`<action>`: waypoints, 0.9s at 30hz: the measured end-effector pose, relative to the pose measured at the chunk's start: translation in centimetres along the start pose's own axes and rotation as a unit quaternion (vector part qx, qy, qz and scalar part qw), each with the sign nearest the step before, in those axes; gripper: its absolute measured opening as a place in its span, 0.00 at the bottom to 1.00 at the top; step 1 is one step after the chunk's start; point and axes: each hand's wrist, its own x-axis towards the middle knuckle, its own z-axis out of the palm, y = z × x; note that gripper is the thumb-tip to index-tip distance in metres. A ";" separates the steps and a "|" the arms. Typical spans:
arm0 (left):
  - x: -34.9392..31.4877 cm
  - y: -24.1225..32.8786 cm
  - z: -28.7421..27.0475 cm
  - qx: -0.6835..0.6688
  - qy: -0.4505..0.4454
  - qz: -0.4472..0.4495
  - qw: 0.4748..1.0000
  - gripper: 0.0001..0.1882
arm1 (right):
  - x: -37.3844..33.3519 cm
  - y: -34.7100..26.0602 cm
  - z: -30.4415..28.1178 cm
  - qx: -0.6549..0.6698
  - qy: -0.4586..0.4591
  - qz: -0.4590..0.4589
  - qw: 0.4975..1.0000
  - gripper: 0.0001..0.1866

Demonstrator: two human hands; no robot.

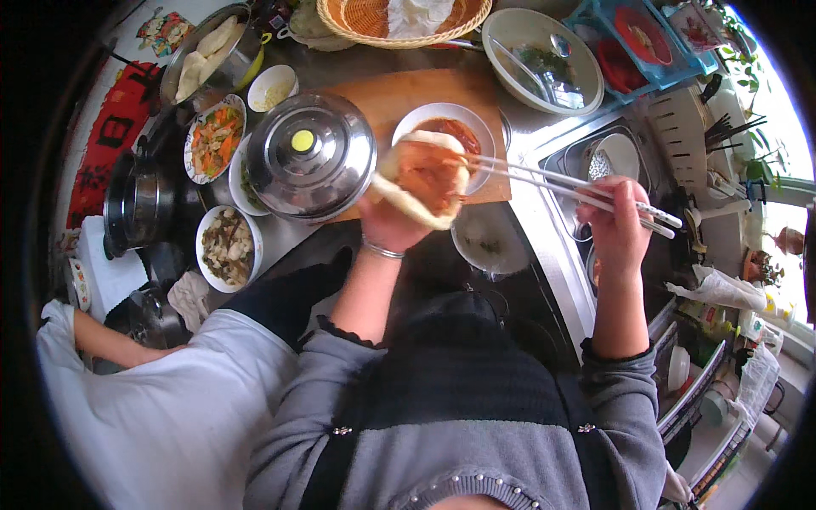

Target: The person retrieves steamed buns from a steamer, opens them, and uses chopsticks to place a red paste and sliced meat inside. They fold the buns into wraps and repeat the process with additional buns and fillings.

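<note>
My left hand (393,225), a bracelet at its wrist, holds up a split pale flatbread (442,219), its inside coated with red-orange sauce. In my right hand (618,223) is a pair of long, light chopsticks (557,178), gripped near their patterned ends, with their tips at the right side of the bread. Behind the bread a white bowl (486,140) of red sauce rests on a wooden cutting board (374,93), partly hidden. A domed steel lid (310,174) is just left of my left hand. Below the bread sits a bowl (495,246) with green bits.
Dishes of vegetables (216,140) and mushrooms (228,246) line the left. A wicker basket (399,38) and a large bowl of greens (586,93) stand at the back. The sink (561,166) is right. A person in white (170,399) leans in at left.
</note>
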 end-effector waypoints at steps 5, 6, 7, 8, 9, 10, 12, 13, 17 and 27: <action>-2.8 3.2 -0.6 -0.058 0.040 -0.001 0.998 0.42 | 0.3 2.9 -1.2 -0.127 0.069 0.025 0.989 0.18; -3.7 3.3 -0.7 -0.039 0.087 0.024 0.995 0.41 | 0.7 3.9 -1.2 -0.131 0.081 0.068 0.986 0.18; -4.6 3.5 -0.8 -0.024 0.108 0.043 0.993 0.39 | 1.2 5.1 -1.1 -0.115 0.070 0.065 0.989 0.18; -5.2 3.6 -1.0 -0.034 0.099 0.034 0.994 0.39 | 1.5 6.0 -1.1 -0.110 0.072 0.065 0.989 0.19; -5.9 3.7 -1.1 -0.039 0.116 0.033 0.992 0.40 | 1.8 6.9 -1.0 -0.108 0.087 0.071 0.988 0.19; -6.4 3.7 -1.3 -0.031 0.111 0.027 0.993 0.40 | 2.3 7.5 -1.0 -0.112 0.077 0.078 0.988 0.19; -7.3 3.6 -1.7 -0.035 0.118 0.024 0.992 0.40 | 2.9 8.6 -0.8 -0.110 0.066 0.080 0.988 0.20; -7.7 3.5 -1.9 -0.046 0.125 0.028 0.991 0.40 | 3.1 8.8 -0.6 -0.123 0.067 0.085 0.986 0.20; -8.5 3.2 -2.4 -0.055 0.129 0.043 0.989 0.40 | 3.4 9.0 0.0 -0.158 0.063 0.079 0.982 0.19; -7.6 2.6 -2.0 -0.014 0.102 0.035 0.994 0.41 | 4.4 9.9 1.2 -0.237 0.068 0.031 0.968 0.18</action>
